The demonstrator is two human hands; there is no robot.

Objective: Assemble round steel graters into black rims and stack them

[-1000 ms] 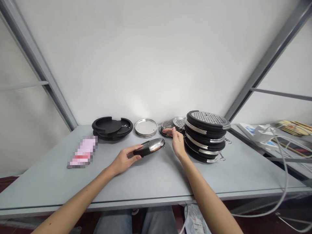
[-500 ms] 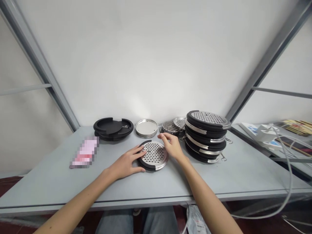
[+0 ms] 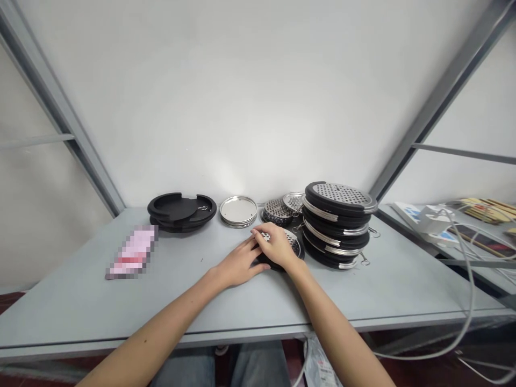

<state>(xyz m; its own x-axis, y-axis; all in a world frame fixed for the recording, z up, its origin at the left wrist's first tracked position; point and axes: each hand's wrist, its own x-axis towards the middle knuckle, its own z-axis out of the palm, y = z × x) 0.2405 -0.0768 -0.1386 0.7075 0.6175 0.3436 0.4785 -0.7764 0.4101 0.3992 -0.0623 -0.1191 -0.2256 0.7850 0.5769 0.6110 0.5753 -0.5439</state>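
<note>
A round, perforated metal disc with a black rim (image 3: 296, 243) lies on the table in front of me, largely covered by my hands. My left hand (image 3: 242, 262) is at its left side, thumb stretched along the near edge and fingers over the top, gripping it. Across the disc from the right reaches my right hand (image 3: 274, 244), its bent fingers pressed onto the disc and overlapping the left fingertips. What lies beneath the right palm is hidden. Just to the right stands a tall stack of similar black-rimmed discs (image 3: 341, 196), with wire hooks sticking out.
Against the wall are black round trays (image 3: 177, 226) with a small hook, plain metal discs (image 3: 238, 208) and perforated discs (image 3: 276, 209). A pixelated pink item (image 3: 135, 250) lies left. Right of the table are a white box (image 3: 435, 219) and loose cables (image 3: 470, 301).
The disc has shifted right, close to the tall stack, and both hands have come together over it. The right hand now overlaps the left fingers. The view has turned slightly.
</note>
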